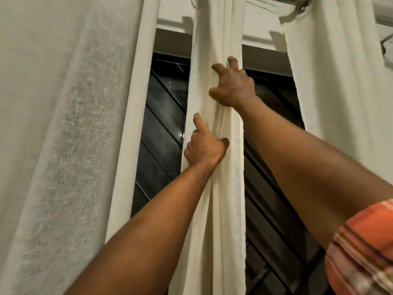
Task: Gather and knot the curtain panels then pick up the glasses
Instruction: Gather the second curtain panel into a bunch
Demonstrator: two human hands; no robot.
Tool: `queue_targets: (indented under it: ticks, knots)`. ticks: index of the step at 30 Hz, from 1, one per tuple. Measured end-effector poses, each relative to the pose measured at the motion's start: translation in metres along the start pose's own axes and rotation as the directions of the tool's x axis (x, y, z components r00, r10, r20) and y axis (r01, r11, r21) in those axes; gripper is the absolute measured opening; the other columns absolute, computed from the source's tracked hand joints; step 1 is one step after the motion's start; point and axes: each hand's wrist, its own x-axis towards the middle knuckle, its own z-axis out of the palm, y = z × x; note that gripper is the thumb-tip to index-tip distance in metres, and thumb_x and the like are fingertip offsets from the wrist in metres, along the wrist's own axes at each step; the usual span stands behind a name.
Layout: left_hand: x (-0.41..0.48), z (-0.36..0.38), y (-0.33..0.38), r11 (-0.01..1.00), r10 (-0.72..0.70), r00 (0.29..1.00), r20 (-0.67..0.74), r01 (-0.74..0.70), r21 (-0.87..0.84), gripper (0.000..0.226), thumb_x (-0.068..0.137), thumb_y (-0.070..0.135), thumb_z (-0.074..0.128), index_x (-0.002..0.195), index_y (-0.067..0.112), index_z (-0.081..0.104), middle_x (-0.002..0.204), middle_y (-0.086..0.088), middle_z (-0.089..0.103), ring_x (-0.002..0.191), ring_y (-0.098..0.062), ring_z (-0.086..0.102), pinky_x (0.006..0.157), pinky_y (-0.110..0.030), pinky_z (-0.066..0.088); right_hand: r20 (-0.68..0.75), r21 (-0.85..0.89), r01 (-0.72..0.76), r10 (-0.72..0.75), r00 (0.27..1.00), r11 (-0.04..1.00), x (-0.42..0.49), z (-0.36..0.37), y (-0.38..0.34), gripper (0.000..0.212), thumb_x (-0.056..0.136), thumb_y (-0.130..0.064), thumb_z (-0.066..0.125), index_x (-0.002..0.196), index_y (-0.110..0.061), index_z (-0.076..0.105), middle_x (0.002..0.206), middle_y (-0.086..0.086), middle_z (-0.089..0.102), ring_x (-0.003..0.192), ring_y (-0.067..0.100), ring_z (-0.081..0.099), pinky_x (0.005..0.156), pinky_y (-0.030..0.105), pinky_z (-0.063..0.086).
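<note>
The middle curtain panel (217,199) is seen in the middle of the view, hung from the rod (282,3) far up at the top. It is bunched into long folds and hangs down in front of the dark window (161,128). It is held by both hands.

The right hand (234,88) is placed higher up, on the right side of the bunched cloth. Its fingers (217,68) are curled like a claw, and the folds are gripped by them. One fingertip is tucked behind a fold.

The left hand (205,149) is placed lower, just under the right hand and apart from it. The cloth is gripped by this hand too. The thumb is pressed into the folds, one finger is laid pointing up on the cloth, and the other fingers are curled at the left edge. Both bare arms are reached up from the near bottom of the view.

To the left, a wide left curtain panel (63,135) is hung close by, and its weave is seen plainly. To the right, a right curtain panel (340,86) is hung from the same rod by a metal ring (304,7). Slanted bars are seen across the window between the panels. A pale wall (261,24) is seen above the window. A striped orange sleeve (361,252) is seen at the near right corner.
</note>
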Motion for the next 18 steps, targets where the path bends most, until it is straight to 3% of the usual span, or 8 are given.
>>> queue_targets:
  ticks: [2,4,6,9,13,16,18]
  knots:
    - [0.009,0.003,0.002,0.998,-0.052,0.997,0.06,0.05,0.027,0.086,0.081,0.037,0.068,0.144,0.021,0.011,0.124,-0.007,0.055,0.109,-0.033,0.056,0.091,-0.044,0.045,0.081,0.139,-0.058,0.047,0.996,0.989,0.007,0.007,0.004,0.061,0.082,-0.028,0.059,0.141,-0.029,0.041,0.141,0.007,0.037,0.115,0.034,0.051,0.091,0.044,0.05]
    - [0.013,0.008,-0.005,0.992,-0.126,0.982,0.14,0.121,0.045,0.067,0.082,0.032,0.065,0.136,0.015,0.029,0.122,-0.009,0.054,0.107,-0.033,0.056,0.091,-0.045,0.049,0.167,0.253,-0.106,0.064,0.984,0.962,0.003,0.019,0.004,0.052,0.08,-0.022,0.06,0.131,-0.025,0.052,0.128,0.006,0.049,0.106,0.032,0.056,0.085,0.045,0.055]
    - [0.009,0.016,-0.02,0.981,-0.192,0.953,0.234,0.192,0.023,0.047,0.085,0.027,0.062,0.125,0.011,0.045,0.12,-0.011,0.056,0.105,-0.033,0.057,0.091,-0.046,0.051,0.257,0.269,-0.122,0.05,0.965,0.955,-0.01,0.038,0.001,0.039,0.08,-0.016,0.061,0.118,-0.018,0.06,0.113,0.007,0.056,0.096,0.031,0.06,0.073,0.044,0.059]
    - [-0.012,0.03,-0.052,0.964,-0.252,0.915,0.316,0.268,-0.006,0.036,0.088,0.022,0.059,0.12,0.008,0.051,0.117,-0.013,0.058,0.103,-0.034,0.059,0.088,-0.045,0.054,0.396,0.26,-0.133,0.019,0.918,0.956,-0.051,0.074,-0.004,0.013,0.082,-0.011,0.061,0.096,-0.01,0.059,0.097,0.011,0.058,0.078,0.031,0.064,0.059,0.039,0.06]
    - [-0.063,0.056,-0.113,0.94,-0.335,0.869,0.365,0.337,0.059,0.025,0.088,0.019,0.058,0.111,0.008,0.056,0.108,-0.013,0.062,0.089,-0.034,0.064,0.072,-0.042,0.059,0.541,0.215,-0.113,-0.022,0.841,0.97,-0.138,0.131,-0.005,0.019,0.086,-0.013,0.062,0.104,-0.005,0.062,0.102,0.015,0.063,0.079,0.031,0.066,0.069,0.036,0.059]
    - [-0.12,0.074,-0.161,0.923,-0.383,0.877,0.289,0.372,0.095,0.027,0.088,0.022,0.053,0.11,0.006,0.06,0.109,-0.013,0.064,0.097,-0.033,0.063,0.082,-0.04,0.054,0.629,0.136,-0.083,-0.022,0.777,0.987,-0.22,0.172,-0.008,0.021,0.087,-0.019,0.063,0.102,-0.005,0.064,0.102,0.015,0.065,0.087,0.029,0.064,0.072,0.033,0.05]
    - [-0.169,0.086,-0.195,0.893,-0.45,0.831,0.326,0.428,0.14,0.029,0.091,0.025,0.048,0.11,0.01,0.062,0.11,-0.012,0.065,0.102,-0.032,0.061,0.088,-0.041,0.051,0.68,0.115,-0.142,0.026,0.733,0.983,-0.278,0.194,-0.009,0.022,0.088,-0.022,0.062,0.103,-0.006,0.063,0.105,0.015,0.064,0.094,0.031,0.064,0.079,0.036,0.05]
